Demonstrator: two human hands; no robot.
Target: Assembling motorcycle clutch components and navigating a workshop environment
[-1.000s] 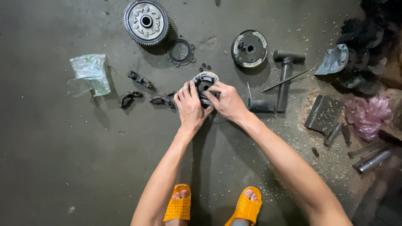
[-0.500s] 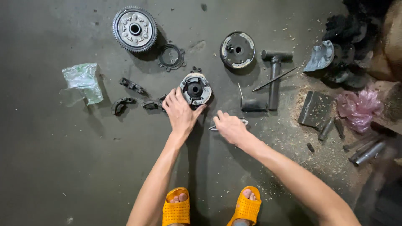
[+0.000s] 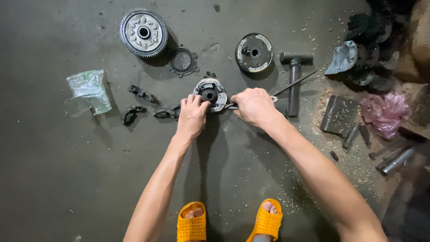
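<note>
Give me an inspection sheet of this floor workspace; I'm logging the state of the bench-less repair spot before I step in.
Surface: dark concrete floor, dusty, wood shavings at right.
Job's things: round clutch-like assembly on the floor; a slim tool meets its right edge.
Clutter: large toothed gear, ring plate, round drum, three small curved shoes, clear plastic bag, hammer-like T tool, pink bag, metal rods.
Grippers: left hand steadies the assembly; right hand grips the slim tool.
Cables: nothing seen.
Surroundings: orange sandals at the bottom; dark pile of parts top right.
</note>
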